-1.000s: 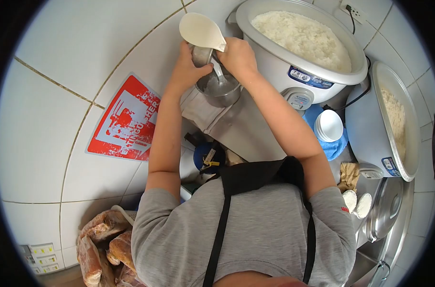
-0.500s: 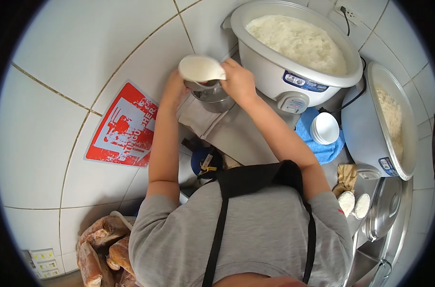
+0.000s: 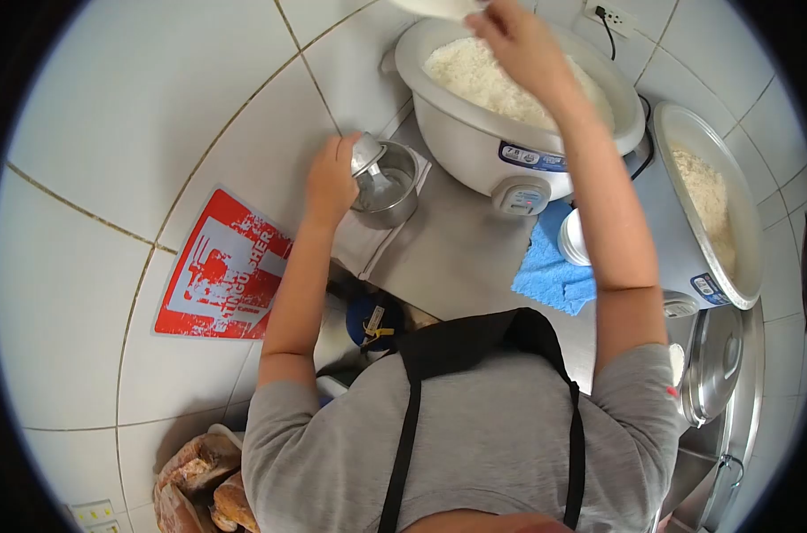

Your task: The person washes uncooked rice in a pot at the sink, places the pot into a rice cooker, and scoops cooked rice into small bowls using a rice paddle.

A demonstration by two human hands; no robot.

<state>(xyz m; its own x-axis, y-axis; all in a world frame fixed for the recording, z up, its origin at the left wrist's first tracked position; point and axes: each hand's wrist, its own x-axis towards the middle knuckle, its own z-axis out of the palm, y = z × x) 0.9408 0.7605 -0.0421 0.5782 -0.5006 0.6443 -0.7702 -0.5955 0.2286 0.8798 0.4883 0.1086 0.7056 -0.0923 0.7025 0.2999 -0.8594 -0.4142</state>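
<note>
My left hand (image 3: pixel 332 182) is closed around a small, shiny metal cup (image 3: pixel 365 154), tilted over a round metal pot (image 3: pixel 405 206). The pot stands on a folded pale cloth (image 3: pixel 359 244); inside it looks wet, though the details are blurred. At the top edge, my right hand (image 3: pixel 523 44) grips a white rice paddle (image 3: pixel 432 7), partly cut off by the frame. That hand is raised above the far rim of a large white rice cooker (image 3: pixel 474 142), full of cooked rice (image 3: pixel 474 80).
A second rice cooker (image 3: pixel 639 204) with rice stands at the right. Near it are a blue cloth (image 3: pixel 554 280) and white bowls (image 3: pixel 574 240), partly behind my forearm. A metal lid (image 3: pixel 719 364) lies lower right. Bagged, brownish goods (image 3: pixel 195 471) sit lower left.
My right hand has moved up and right with the rice paddle, from beside the cup to above the rice cooker. My left hand stays by the pot with the metal cup.
</note>
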